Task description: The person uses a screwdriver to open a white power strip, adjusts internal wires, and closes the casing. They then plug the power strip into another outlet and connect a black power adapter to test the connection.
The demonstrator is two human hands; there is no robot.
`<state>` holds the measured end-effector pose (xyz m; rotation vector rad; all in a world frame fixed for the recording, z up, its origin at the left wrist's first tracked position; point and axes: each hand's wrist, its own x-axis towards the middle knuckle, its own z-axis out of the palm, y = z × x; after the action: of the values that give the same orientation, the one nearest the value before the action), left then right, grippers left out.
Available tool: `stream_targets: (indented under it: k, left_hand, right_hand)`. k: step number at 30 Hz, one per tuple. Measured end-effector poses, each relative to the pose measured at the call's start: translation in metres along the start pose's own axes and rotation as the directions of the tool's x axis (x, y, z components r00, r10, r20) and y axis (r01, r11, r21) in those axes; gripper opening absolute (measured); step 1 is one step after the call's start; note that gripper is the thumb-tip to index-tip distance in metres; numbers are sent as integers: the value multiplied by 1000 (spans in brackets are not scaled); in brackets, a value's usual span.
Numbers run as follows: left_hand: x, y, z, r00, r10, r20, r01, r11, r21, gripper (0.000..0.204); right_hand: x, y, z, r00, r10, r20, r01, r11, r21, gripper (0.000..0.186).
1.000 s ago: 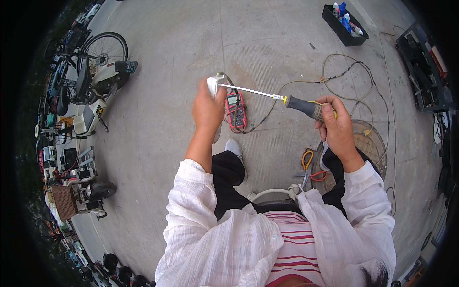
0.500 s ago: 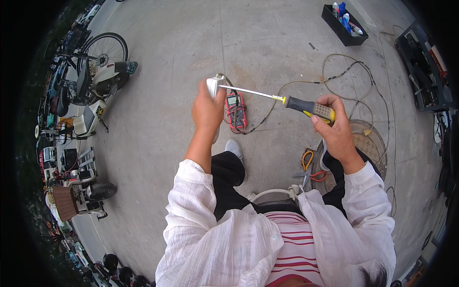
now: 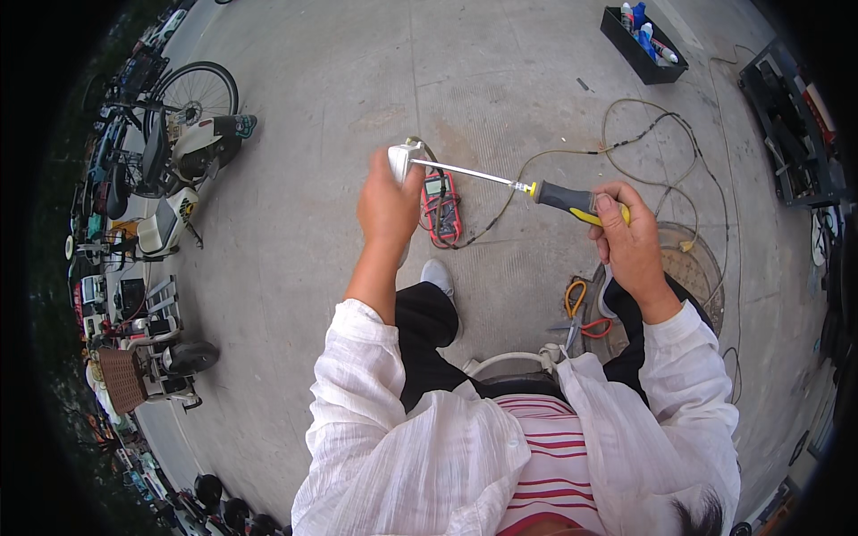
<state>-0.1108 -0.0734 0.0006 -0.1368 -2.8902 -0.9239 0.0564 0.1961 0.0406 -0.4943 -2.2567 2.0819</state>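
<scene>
Screwdriver (image 3: 572,200) held to white block (image 3: 400,163), 2-handed.
L hand (image 3: 386,210): fingers clamped on block, up off floor (image 3: 313,179). R hand (image 3: 633,239): fingers wrapped round grey/yellow handle, shaft pointing L, tip at block. Red multimeter (image 3: 451,213) & scissors (image 3: 572,323) lie below.

No word, number or sign legible. Display (image 3: 434,187) on red-and-black multimeter (image 3: 450,211): greyish window, any digits too small to read. Bottles (image 3: 646,36) in black bin (image 3: 663,75): blue and white, label print too small. Screwdriver (image 3: 563,197): pale patch (image 3: 520,186) on shaft near handle, lettering cannot be told. Pale scooter (image 3: 190,204): yellow-and-black mark, unreadable.
</scene>
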Motion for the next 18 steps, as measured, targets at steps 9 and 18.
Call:
stream_targets:
  k: [9, 18]
  left_hand:
    - [0, 3, -1, 1000, -13, 16, 13, 1000, -7, 49]
    - [1, 1, 0, 1000, -23, 7, 23, 1000, -16, 49]
  right_hand:
    - [0, 8, 4, 982, -178, -56, 172, 980, -100, 30]
    - [0, 8, 10, 927, -359, -106, 338, 924, -177, 31]
